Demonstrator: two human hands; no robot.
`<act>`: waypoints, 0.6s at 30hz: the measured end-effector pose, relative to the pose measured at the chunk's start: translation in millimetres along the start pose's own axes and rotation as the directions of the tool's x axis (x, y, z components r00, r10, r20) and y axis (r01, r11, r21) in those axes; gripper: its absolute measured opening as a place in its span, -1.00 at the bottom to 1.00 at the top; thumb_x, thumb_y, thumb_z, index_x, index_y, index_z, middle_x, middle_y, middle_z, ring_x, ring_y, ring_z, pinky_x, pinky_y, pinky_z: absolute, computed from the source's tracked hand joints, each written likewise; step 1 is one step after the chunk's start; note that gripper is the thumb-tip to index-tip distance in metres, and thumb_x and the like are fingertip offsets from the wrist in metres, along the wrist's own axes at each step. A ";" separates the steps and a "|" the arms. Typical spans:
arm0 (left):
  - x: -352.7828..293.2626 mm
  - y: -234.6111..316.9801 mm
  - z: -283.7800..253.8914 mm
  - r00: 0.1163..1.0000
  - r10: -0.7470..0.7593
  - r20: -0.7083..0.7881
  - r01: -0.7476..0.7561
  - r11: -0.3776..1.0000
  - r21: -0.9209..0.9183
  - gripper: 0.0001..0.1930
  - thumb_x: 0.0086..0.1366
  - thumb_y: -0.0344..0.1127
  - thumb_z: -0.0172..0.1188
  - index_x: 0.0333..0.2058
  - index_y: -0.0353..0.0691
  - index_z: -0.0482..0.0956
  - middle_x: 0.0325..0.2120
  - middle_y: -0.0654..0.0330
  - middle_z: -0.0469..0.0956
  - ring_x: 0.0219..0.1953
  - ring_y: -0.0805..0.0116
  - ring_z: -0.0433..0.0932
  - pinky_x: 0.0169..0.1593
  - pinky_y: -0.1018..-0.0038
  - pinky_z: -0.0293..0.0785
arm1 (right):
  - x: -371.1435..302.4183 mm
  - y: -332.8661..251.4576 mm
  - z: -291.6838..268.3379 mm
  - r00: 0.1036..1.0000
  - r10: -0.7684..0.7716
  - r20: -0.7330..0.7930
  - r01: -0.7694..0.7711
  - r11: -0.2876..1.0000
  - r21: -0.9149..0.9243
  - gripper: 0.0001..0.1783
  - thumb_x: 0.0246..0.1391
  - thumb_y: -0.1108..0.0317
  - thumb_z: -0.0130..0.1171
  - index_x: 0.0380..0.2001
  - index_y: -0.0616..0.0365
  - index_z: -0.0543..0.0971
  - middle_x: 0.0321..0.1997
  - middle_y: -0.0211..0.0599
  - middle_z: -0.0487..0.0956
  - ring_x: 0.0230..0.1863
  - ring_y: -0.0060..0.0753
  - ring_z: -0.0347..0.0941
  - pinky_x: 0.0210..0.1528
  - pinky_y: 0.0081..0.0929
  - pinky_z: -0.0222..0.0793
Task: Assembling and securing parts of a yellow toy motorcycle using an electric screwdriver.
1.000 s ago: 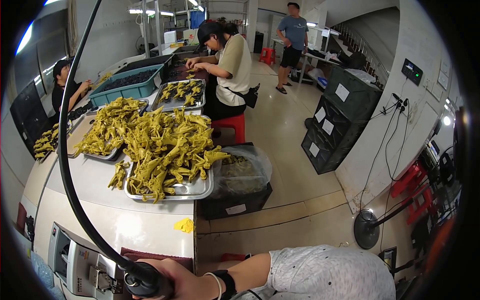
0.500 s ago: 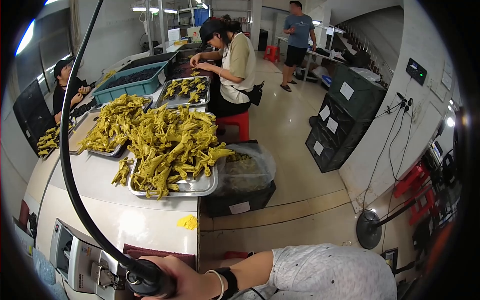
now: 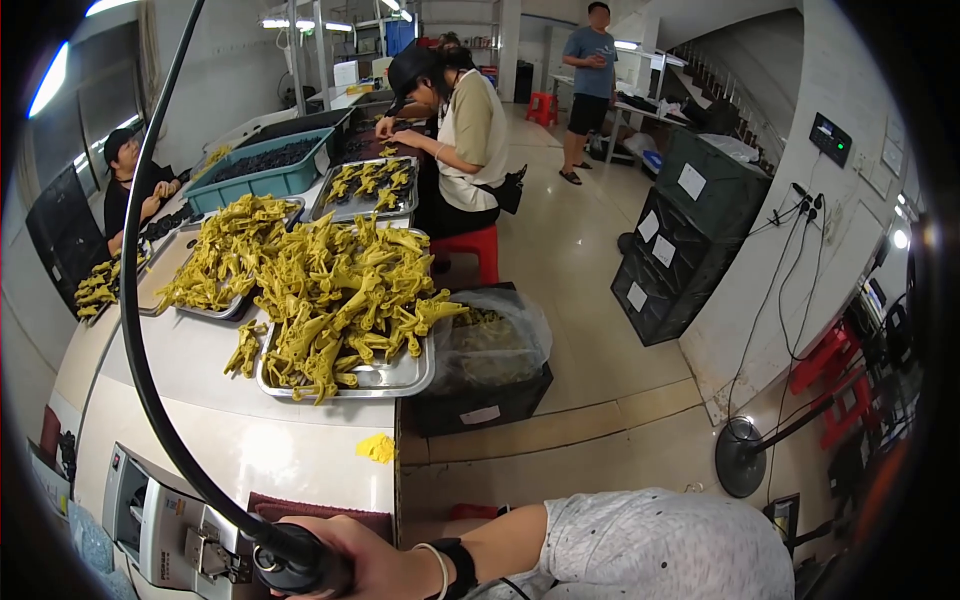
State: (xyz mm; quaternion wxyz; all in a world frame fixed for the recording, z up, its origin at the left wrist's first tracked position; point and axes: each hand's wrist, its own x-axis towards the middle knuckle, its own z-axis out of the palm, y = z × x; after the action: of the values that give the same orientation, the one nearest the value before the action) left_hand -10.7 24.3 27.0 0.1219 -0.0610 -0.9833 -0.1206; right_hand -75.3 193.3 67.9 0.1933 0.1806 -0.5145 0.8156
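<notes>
My right hand (image 3: 372, 562) is closed around a black round-ended handle (image 3: 305, 572), whose exact kind I cannot make out. A thick black cable (image 3: 128, 290) rises from it in a long curve to the top of the view. The hand is low at the table's near edge, above a dark red mat (image 3: 335, 510). Left of it stands a grey-and-white bench machine (image 3: 170, 535) with a metal fixture on its front. A small flat yellow piece (image 3: 376, 447) lies on the table beyond the hand. My left hand is out of view.
Metal trays (image 3: 395, 377) heaped with yellow moulded parts (image 3: 340, 290) stand farther up the table, near a teal bin (image 3: 265, 172) of dark pieces. A person (image 3: 470, 130) works there; another sits left, a third stands behind. Dark crates (image 3: 690, 230) and a plastic-covered crate (image 3: 485, 390) are on the floor.
The person at the table's right side bends a little lower over the work. The standing person's arms shift slightly. My right hand stays on the handle in the same place.
</notes>
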 end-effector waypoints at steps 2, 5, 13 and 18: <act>-0.1 0.5 -0.3 1.000 0.007 0.001 -0.007 1.000 -0.004 -0.57 0.30 0.10 0.04 0.08 0.14 0.49 0.17 -0.01 0.26 0.15 0.02 0.30 0.12 0.03 0.08 | 0.8 -0.1 0.9 1.000 -0.003 -0.004 0.003 1.000 0.009 -0.62 -0.09 0.43 0.37 -0.19 0.21 0.47 -0.41 -0.42 0.56 -0.40 -0.64 0.47 -0.33 -0.62 0.41; 0.0 0.3 -0.9 1.000 0.020 0.004 -0.020 1.000 -0.008 -0.58 0.29 0.09 0.05 0.07 0.14 0.49 0.17 -0.01 0.26 0.14 0.02 0.30 0.12 0.03 0.09 | 0.1 -0.1 1.1 1.000 -0.001 -0.009 0.001 1.000 0.013 -0.61 -0.09 0.42 0.38 -0.17 0.21 0.47 -0.40 -0.41 0.57 -0.40 -0.64 0.48 -0.33 -0.61 0.42; 0.2 -1.0 -0.3 0.999 0.051 0.007 -0.051 0.999 -0.018 -0.58 0.28 0.08 0.07 0.07 0.14 0.49 0.16 -0.01 0.27 0.14 0.02 0.30 0.12 0.05 0.10 | -0.1 2.2 0.2 1.000 -0.018 -0.010 0.018 0.999 0.027 -0.62 -0.09 0.42 0.38 -0.20 0.20 0.47 -0.41 -0.39 0.57 -0.39 -0.63 0.49 -0.33 -0.60 0.43; 0.4 -0.4 0.7 0.997 0.072 0.013 -0.072 0.997 -0.023 -0.58 0.28 0.07 0.09 0.07 0.15 0.50 0.16 -0.01 0.28 0.14 0.03 0.31 0.11 0.05 0.11 | -0.5 0.9 -0.6 1.000 -0.007 -0.019 0.008 1.000 0.019 -0.63 -0.10 0.43 0.39 -0.22 0.19 0.47 -0.41 -0.38 0.58 -0.41 -0.63 0.49 -0.34 -0.59 0.43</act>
State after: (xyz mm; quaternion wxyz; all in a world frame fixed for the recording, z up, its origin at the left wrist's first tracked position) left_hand -11.3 24.1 26.4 0.1187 -0.0984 -0.9799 -0.1266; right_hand -75.5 193.4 66.7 0.1996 0.1764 -0.5043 0.8214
